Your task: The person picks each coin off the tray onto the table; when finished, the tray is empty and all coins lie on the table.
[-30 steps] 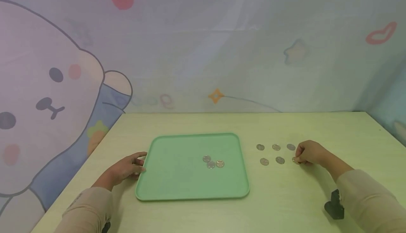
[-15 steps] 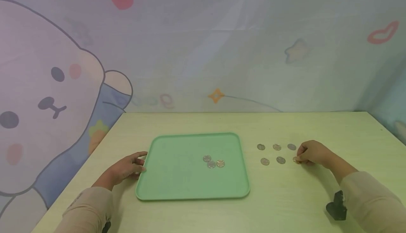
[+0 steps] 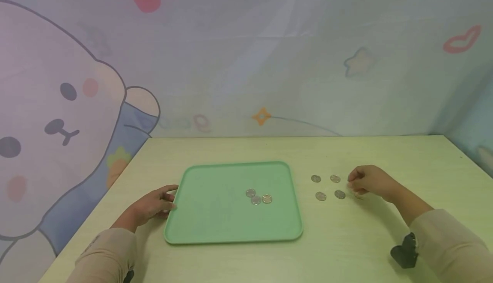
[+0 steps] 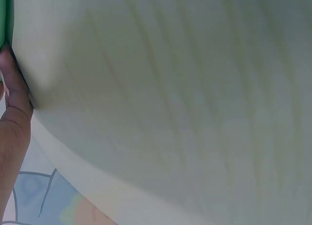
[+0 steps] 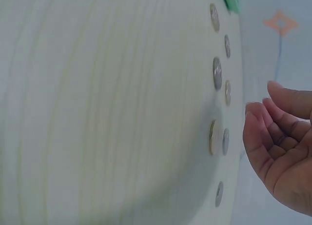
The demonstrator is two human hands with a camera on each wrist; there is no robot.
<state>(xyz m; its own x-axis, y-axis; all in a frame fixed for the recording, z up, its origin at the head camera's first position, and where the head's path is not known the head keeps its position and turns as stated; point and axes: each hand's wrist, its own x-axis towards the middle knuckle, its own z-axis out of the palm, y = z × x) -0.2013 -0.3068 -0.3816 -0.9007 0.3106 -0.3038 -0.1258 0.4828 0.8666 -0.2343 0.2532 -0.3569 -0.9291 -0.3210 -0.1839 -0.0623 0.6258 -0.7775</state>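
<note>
A green tray point(image 3: 231, 227) lies on the table with three coins on it: a silver coin point(image 3: 250, 192), another silver coin point(image 3: 256, 200) and a golden coin point(image 3: 267, 198). My left hand point(image 3: 152, 204) rests at the tray's left rim, fingers relaxed against it. Right of the tray, several coins lie in two rows, among them a silver coin point(image 3: 321, 196). Just over the right end of these rows hovers my right hand point(image 3: 373, 182), hiding part of them. Its fingers are loosely bent, the thumb stands apart from them, and nothing shows between. Under it lies a golden-edged coin point(image 5: 213, 137).
The light wooden table point(image 3: 346, 244) ends at a fabric backdrop point(image 3: 239, 60) printed with a bear, hearts and stars. A dark wrist device point(image 3: 404, 251) hangs below the right sleeve point(image 3: 446, 236).
My right hand has let go of the golden coin, risen a little and shifted left and back, so it now covers the back-row end coin. The left hand and tray stay put.
</note>
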